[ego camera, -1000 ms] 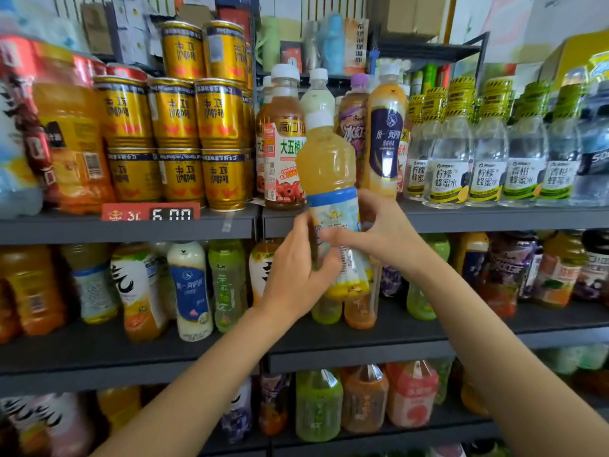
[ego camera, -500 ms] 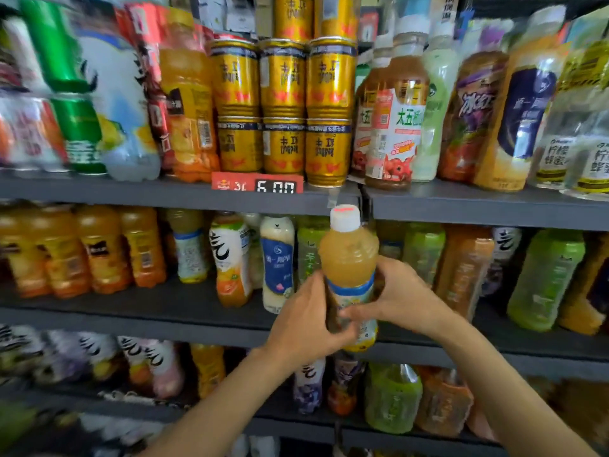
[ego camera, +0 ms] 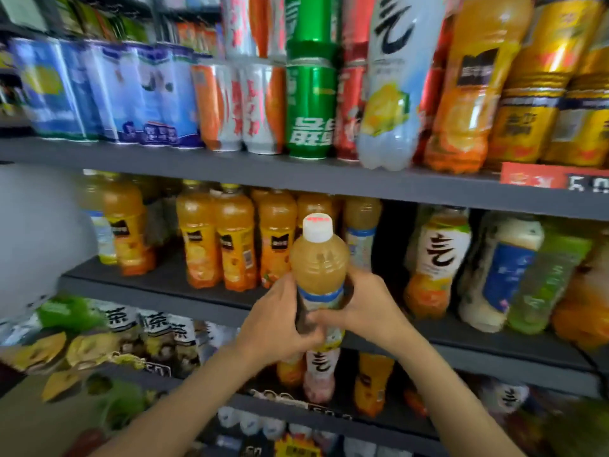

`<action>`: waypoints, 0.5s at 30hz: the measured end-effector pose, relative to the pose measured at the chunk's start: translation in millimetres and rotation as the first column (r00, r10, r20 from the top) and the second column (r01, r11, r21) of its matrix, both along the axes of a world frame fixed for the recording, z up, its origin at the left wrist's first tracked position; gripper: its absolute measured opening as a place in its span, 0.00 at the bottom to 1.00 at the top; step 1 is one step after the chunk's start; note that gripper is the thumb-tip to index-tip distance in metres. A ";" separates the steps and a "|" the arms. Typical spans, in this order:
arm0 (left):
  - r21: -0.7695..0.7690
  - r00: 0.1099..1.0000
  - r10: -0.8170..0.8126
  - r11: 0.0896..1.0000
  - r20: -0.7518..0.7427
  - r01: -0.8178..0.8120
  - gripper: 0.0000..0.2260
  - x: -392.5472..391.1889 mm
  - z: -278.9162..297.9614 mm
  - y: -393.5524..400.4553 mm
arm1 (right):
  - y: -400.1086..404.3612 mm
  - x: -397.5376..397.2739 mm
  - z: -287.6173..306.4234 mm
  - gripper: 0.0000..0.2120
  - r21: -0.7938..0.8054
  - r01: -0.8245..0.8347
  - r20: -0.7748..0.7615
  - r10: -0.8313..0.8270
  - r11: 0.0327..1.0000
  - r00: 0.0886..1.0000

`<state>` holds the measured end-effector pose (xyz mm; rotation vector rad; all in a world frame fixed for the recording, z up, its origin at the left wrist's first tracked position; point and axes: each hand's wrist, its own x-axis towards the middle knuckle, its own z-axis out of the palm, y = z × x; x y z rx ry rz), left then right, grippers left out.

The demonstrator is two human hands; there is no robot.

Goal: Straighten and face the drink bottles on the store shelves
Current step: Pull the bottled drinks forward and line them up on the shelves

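Note:
A yellow juice bottle (ego camera: 319,262) with a white cap and a blue-banded label stands upright in front of the middle shelf (ego camera: 158,293). My left hand (ego camera: 276,324) grips its lower half from the left. My right hand (ego camera: 362,308) grips the same part from the right, fingers curled round the label. Behind it on that shelf stand several orange juice bottles (ego camera: 217,239), with a dark gap just right of the held bottle.
The top shelf (ego camera: 296,176) carries blue cartons, cans and tall bottles. Right of the gap on the middle shelf stand a white-labelled bottle (ego camera: 435,262) and leaning white and green bottles. Lower shelves hold tea bottles and more drinks. A red price tag (ego camera: 540,179) sits top right.
The view has swung left along the shelves. Both hands have carried the yellow bottle down from the top shelf and left, to in front of the orange juice row.

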<state>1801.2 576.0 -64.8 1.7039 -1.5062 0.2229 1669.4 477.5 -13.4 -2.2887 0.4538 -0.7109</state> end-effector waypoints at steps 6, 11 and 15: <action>-0.049 0.999 -0.020 0.999 0.048 0.023 0.19 102.3 -0.2 51.7 | 53.7 99.7 1.8 0.31 -0.065 0.021 0.023 -0.020 0.998 1.000; -0.150 0.999 0.034 0.988 -0.023 -0.037 0.21 158.0 -2.7 94.4 | 92.5 169.4 4.6 0.29 -0.135 0.022 0.022 -0.019 0.991 1.000; -0.306 0.985 0.169 0.936 -0.043 -0.174 0.22 223.3 9.1 124.8 | 125.6 222.4 3.2 0.29 -0.054 0.128 0.114 -0.121 0.990 0.986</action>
